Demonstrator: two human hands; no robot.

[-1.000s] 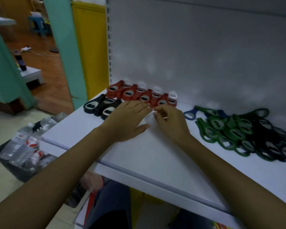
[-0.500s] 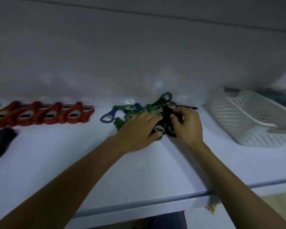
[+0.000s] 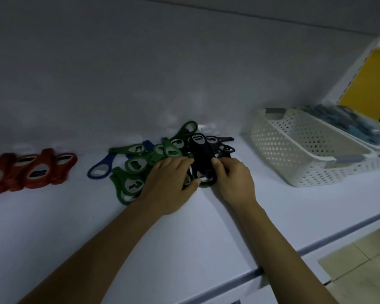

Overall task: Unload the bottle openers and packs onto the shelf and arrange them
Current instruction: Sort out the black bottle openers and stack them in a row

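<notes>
Pinching black opener (image 3: 201, 154) with my right hand (image 3: 236, 183), left hand (image 3: 169, 185) resting flat on green openers (image 3: 136, 165) (messy pile, honestly).

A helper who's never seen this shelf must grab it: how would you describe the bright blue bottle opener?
On the white shelf, look between the red openers on the left and the tangled pile in the middle. At the pile's left edge lies the blue bottle opener, its loop bare on the shelf; its neighbours are green or black.

Red openers (image 3: 31, 170) cut off at left edge, blue packs (image 3: 349, 121) blurred, cropped right.
</notes>
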